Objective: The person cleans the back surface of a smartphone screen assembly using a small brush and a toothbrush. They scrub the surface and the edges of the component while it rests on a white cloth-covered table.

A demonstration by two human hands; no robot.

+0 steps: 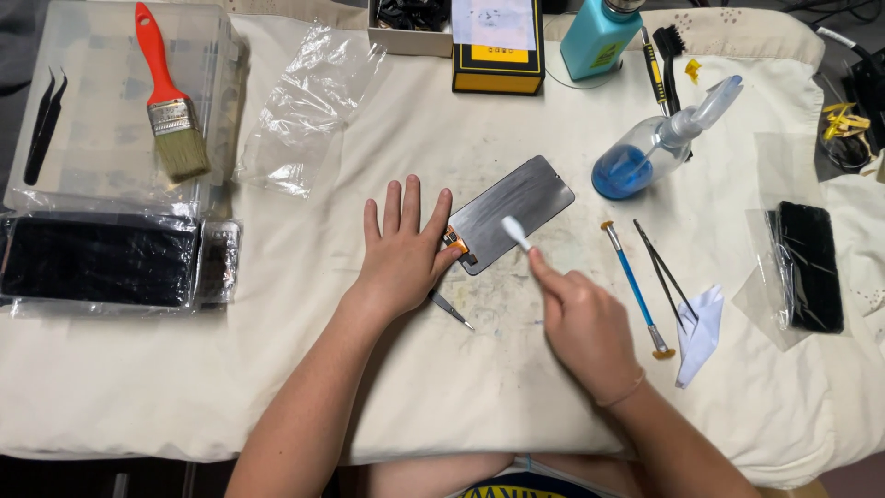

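Head view of a phone screen panel (512, 214) being wiped with a cotton swab (514, 232) on a cloth-covered surface (442, 387). The panel is lying face down and slantwise at the middle of the surface, its grey metallic back uppermost and its orange flex connector at the lower left end. The left hand (401, 254) is resting flat beside that end, fingers spread apart and gripping nothing, with the thumb touching the panel's edge and steadying it. The right hand (581, 323) is holding the swab, its fingers closed together around the stick, and the white tip is touching the panel's lower long edge.

The work appears to be in its middle stage: the panel is already out of its wrapping and laid bare, and cleaning is taking place, yet the back is showing dull streaks across most of its area, so much wiping seems to remain. No adhesive, frame or phone body is lying against the panel, which suggests that fitting is not yet begun.

A squeeze bottle of blue liquid (645, 157) is standing just beyond the panel; a blue-handled tool (634, 286), black tweezers (662, 272) and a folded white paper (699, 332) are lying to the right. A red-handled brush (171, 101) is resting on a clear box at far left.
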